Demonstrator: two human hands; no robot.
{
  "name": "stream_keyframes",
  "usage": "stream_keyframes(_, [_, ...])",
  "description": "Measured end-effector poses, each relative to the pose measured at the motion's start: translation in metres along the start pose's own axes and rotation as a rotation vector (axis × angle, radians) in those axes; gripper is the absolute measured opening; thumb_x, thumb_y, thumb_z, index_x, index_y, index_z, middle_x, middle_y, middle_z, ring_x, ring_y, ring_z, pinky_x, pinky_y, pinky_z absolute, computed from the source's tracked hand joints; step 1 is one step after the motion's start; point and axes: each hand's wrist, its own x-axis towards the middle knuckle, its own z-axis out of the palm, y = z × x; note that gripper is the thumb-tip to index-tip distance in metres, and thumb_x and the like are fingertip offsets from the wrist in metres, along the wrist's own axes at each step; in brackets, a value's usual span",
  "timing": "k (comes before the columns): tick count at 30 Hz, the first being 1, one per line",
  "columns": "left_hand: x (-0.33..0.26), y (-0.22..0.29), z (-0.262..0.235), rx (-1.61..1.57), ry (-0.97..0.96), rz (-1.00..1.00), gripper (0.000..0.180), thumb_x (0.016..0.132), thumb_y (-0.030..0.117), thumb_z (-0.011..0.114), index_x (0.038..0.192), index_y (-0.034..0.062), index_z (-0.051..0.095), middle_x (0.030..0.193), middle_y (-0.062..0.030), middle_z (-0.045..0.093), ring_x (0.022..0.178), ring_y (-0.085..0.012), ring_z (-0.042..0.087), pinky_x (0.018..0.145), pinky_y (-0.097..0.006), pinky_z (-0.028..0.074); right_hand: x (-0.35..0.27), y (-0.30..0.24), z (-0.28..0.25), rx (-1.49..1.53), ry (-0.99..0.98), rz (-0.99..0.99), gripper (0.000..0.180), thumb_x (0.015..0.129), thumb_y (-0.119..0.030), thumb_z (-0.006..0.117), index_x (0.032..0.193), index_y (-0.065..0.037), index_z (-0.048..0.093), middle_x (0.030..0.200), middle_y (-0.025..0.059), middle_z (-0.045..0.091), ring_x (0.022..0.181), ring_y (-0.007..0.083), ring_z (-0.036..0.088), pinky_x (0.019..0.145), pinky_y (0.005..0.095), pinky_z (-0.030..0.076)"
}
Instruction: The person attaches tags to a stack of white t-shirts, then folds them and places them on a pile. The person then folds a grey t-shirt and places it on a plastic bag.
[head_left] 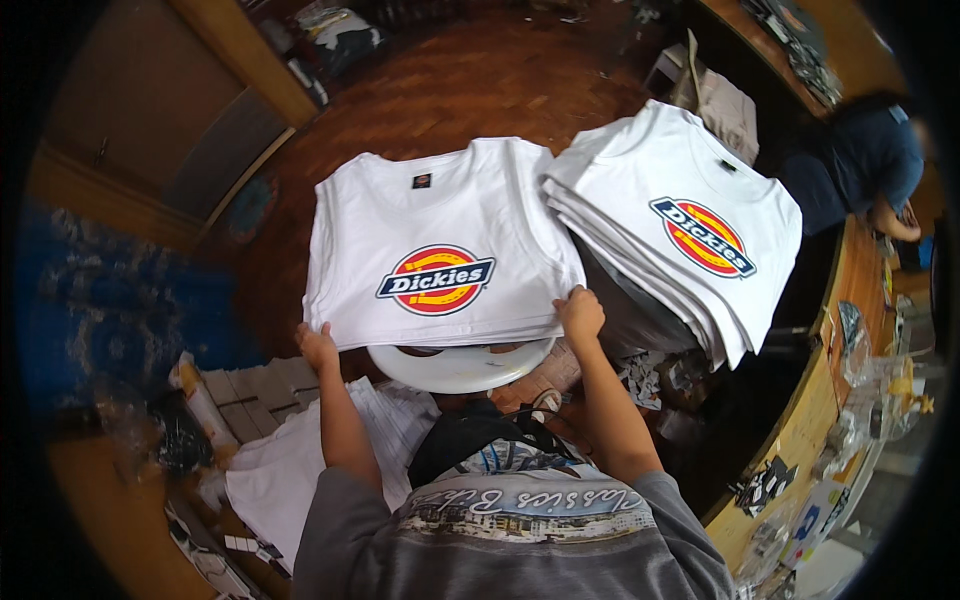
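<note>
Left hand (316, 346): closed on the lower left corner of the white sleeveless shirt (440, 250), fingers curled under the hem.
Shirt in hand: lies flat, print side up, on a round white stool (462, 367); a round red, yellow and dark blue emblem sits at mid-chest; both arm openings are spread and the hem is pulled straight between the hands.
Right hand (580, 312): pinching the lower right corner of the same shirt, well apart from the left hand.
Progress, judged: this shirt looks laid out but not yet folded; the neat pile (680, 240) just beside it to the right looks like finished ones.
Pile: many white shirts with the same emblem, edges stacked evenly, soft knit cotton by the look.
Lower left: loose white cloth (290, 470) heaped on the floor, rumpled.
Floor (480, 90): dark wood parquet.
Far right: another person's blue sleeve (880, 150) at a wooden counter (820, 400).
</note>
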Motion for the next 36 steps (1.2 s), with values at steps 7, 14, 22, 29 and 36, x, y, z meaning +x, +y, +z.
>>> stream_keyframes(7, [0.018, -0.011, -0.024, -0.13, -0.239, 0.006, 0.023, 0.065, 0.019, 0.063, 0.074, 0.0012, 0.052, 0.07, -0.0128, 0.056, 0.068, -0.0264, 0.056, 0.058, -0.036, 0.044, -0.003, 0.014, -0.029, 0.678, -0.355, -0.038, 0.015, 0.067, -0.008, 0.059, 0.068, -0.002, 0.046, 0.062, 0.0089, 0.054, 0.06, 0.0199, 0.056, 0.048, 0.0291, 0.044])
stream_keyframes(14, [0.006, 0.02, -0.061, -0.27, -0.114, -0.016, 0.022, 0.062, 0.007, 0.063, 0.076, 0.002, 0.047, 0.072, -0.0131, 0.052, 0.072, -0.0223, 0.052, 0.054, -0.034, 0.042, -0.046, 0.047, -0.146, 1.149, -0.378, 0.002, 0.018, 0.07, 0.002, 0.054, 0.07, -0.007, 0.038, 0.064, 0.0009, 0.05, 0.058, 0.0074, 0.049, 0.049, 0.0212, 0.044])
stream_keyframes(22, [-0.088, 0.071, 0.007, 0.294, -0.433, 0.195, 0.037, 0.064, 0.026, 0.061, 0.089, 0.0007, 0.051, 0.082, -0.014, 0.053, 0.083, -0.0262, 0.05, 0.074, -0.032, 0.039, -0.065, 0.071, -0.119, 1.213, -0.454, -0.116, 0.025, 0.069, 0.008, 0.051, 0.088, -0.005, 0.043, 0.07, 0.001, 0.052, 0.064, 0.0051, 0.045, 0.058, 0.0162, 0.035])
stream_keyframes(29, [-0.011, 0.07, -0.104, -1.27, -0.872, 0.01, 0.031, 0.071, 0.018, 0.056, 0.094, -0.0012, 0.049, 0.083, -0.0088, 0.053, 0.073, -0.0179, 0.052, 0.071, -0.032, 0.042, -0.083, 0.102, -0.214, 1.467, -0.095, -0.358, 0.016, 0.069, -0.005, 0.056, 0.078, -0.005, 0.044, 0.064, -0.0009, 0.045, 0.059, 0.0065, 0.043, 0.056, 0.0184, 0.035])
stream_keyframes(36, [0.011, 0.296, -0.195, -1.529, -1.37, 0.612, 0.039, 0.081, 0.026, 0.04, 0.104, -0.0057, 0.042, 0.102, -0.0199, 0.048, 0.09, -0.0288, 0.05, 0.077, -0.037, 0.04, -0.036, 0.134, -0.35, 1.747, 0.334, -0.469, 0.014, 0.075, -0.005, 0.049, 0.088, -0.005, 0.043, 0.067, 0.0039, 0.049, 0.06, 0.0086, 0.049, 0.058, 0.0217, 0.041])
